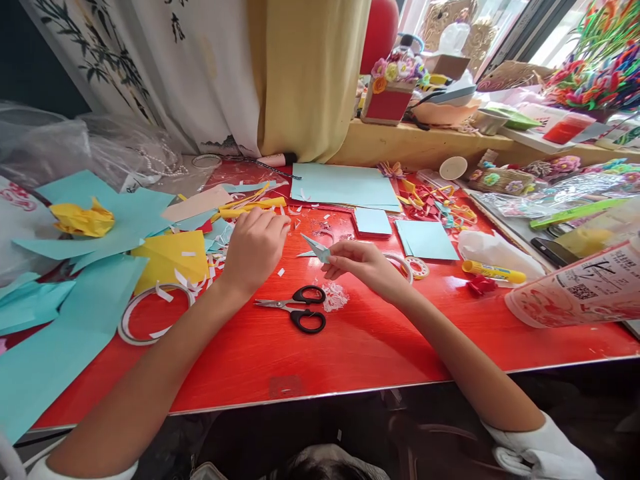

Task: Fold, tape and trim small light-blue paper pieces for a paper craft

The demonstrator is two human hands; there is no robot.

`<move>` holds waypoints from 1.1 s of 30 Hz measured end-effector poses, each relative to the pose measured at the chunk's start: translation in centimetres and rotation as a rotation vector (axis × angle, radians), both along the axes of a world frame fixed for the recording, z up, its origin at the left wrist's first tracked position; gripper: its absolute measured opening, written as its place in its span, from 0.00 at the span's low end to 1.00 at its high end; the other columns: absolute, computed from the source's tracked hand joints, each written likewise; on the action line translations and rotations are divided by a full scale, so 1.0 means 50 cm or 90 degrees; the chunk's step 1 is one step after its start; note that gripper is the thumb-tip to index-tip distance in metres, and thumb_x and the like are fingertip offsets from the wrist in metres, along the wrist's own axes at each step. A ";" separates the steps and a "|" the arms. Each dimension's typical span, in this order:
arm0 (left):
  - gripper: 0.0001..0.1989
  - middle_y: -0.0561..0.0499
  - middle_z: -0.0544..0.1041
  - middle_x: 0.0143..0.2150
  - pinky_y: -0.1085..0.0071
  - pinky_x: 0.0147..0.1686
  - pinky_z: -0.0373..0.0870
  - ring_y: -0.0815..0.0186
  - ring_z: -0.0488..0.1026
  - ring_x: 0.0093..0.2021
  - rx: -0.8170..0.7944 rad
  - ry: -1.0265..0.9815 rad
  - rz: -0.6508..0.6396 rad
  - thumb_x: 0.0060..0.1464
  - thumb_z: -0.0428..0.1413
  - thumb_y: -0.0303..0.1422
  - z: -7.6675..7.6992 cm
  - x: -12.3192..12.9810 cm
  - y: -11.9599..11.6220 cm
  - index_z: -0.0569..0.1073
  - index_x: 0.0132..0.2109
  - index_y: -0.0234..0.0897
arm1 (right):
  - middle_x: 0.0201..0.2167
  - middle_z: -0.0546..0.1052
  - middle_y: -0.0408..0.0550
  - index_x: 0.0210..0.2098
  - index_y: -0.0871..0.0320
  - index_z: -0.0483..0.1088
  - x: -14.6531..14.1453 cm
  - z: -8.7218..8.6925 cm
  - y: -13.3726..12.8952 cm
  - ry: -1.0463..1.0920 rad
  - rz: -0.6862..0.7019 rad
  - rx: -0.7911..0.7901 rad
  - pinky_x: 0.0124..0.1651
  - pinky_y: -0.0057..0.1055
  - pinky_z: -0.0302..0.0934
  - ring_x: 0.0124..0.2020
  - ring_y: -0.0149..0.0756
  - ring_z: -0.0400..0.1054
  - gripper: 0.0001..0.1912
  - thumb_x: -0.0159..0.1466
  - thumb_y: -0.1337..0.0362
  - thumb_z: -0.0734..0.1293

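Between the thumb and fingers of my right hand (357, 261) is a small pointed piece of folded light blue paper (319, 249), its tip aimed up and left. My left hand (257, 247) hovers left of it with the fingers curled together; whatever they may hold is hidden from me. Black-handled scissors (295, 307) lie on the red table (350, 353) below both hands, blades to the left. A clump of clear, crumpled tape-like scraps (335, 297) touches their handle side. Another light blue point (306, 254) shows on the table just behind the held paper.
Stacked light blue squares (426, 240) and larger sheets (345, 185) lie beyond my right hand. A tape roll (125, 327), yellow paper (173, 257) and white scraps sit at left. At right are a yellow glue stick (493, 271) and a large tilted cup (580, 287).
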State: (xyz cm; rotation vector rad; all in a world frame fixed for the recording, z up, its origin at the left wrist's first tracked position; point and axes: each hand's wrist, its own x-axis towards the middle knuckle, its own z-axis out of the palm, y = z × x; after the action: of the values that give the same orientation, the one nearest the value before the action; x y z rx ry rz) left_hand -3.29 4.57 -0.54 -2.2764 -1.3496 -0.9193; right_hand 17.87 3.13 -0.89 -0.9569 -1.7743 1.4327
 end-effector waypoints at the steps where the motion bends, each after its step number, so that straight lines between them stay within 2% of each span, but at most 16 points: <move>1: 0.11 0.45 0.73 0.35 0.60 0.40 0.62 0.58 0.66 0.40 -0.003 -0.008 -0.015 0.58 0.44 0.30 0.003 0.002 -0.003 0.71 0.42 0.36 | 0.31 0.75 0.48 0.35 0.60 0.68 0.000 0.001 0.000 -0.002 -0.002 0.001 0.38 0.31 0.68 0.32 0.30 0.71 0.10 0.60 0.60 0.62; 6: 0.10 0.47 0.73 0.37 0.63 0.42 0.62 0.61 0.65 0.41 -0.023 0.017 -0.179 0.57 0.47 0.32 0.015 0.016 -0.019 0.71 0.41 0.37 | 0.31 0.74 0.47 0.35 0.61 0.68 0.000 0.005 -0.003 -0.007 0.001 0.030 0.38 0.31 0.67 0.31 0.30 0.71 0.10 0.60 0.60 0.61; 9: 0.10 0.48 0.74 0.35 0.64 0.41 0.62 0.63 0.65 0.39 -0.026 0.039 -0.218 0.57 0.47 0.32 0.014 0.024 -0.026 0.72 0.40 0.37 | 0.30 0.73 0.46 0.35 0.60 0.68 -0.001 0.008 -0.008 -0.028 -0.004 0.070 0.38 0.30 0.67 0.32 0.30 0.71 0.09 0.60 0.61 0.61; 18: 0.11 0.47 0.73 0.34 0.65 0.38 0.63 0.63 0.65 0.38 -0.001 0.062 -0.227 0.57 0.46 0.31 0.003 0.032 -0.031 0.72 0.40 0.35 | 0.30 0.73 0.44 0.32 0.58 0.67 -0.010 0.010 -0.018 -0.110 -0.036 0.223 0.38 0.27 0.65 0.34 0.29 0.71 0.06 0.61 0.67 0.59; 33: 0.09 0.47 0.73 0.34 0.65 0.40 0.63 0.63 0.64 0.37 0.021 0.071 -0.205 0.56 0.46 0.29 0.000 0.041 -0.035 0.71 0.38 0.33 | 0.29 0.73 0.45 0.34 0.60 0.69 -0.007 0.012 -0.020 -0.114 -0.033 0.238 0.37 0.27 0.64 0.33 0.30 0.71 0.07 0.61 0.68 0.59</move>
State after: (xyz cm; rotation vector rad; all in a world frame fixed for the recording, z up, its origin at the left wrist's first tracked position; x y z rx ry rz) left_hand -1.26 2.84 -0.54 -2.5227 -0.9310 -0.8872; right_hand 17.49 2.12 -0.28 -0.9431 -2.0382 0.9592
